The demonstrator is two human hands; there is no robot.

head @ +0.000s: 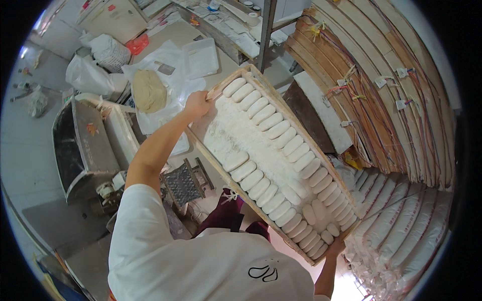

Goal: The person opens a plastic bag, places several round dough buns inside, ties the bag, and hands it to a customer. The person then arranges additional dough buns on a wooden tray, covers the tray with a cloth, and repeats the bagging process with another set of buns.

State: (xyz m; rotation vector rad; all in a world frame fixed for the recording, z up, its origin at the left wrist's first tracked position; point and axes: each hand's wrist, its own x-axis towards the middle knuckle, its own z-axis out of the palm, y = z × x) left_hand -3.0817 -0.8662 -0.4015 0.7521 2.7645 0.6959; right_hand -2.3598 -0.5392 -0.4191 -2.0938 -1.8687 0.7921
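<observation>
A long wooden tray [220, 174] is held across the front of the body, slanting from upper middle to lower right. My left hand [197, 104] grips its upper left end; my right hand [336, 246] grips the lower right end, its fingers partly hidden by the wood. Inside, pale oblong dough pieces [278, 129] lie side by side in a row along each long wall. A bed of white flour [241, 128] shows between the rows, and several more pieces lie loose near the lower right end.
A large dough lump [149, 91] rests on plastic sheeting near a white plastic tray [200, 58]. A metal machine [94, 139] stands at left, a small stool [184, 184] below. Stacked wooden boards [339, 75] with cords and piled filled sacks [403, 214] are at right, by a metal post [266, 35].
</observation>
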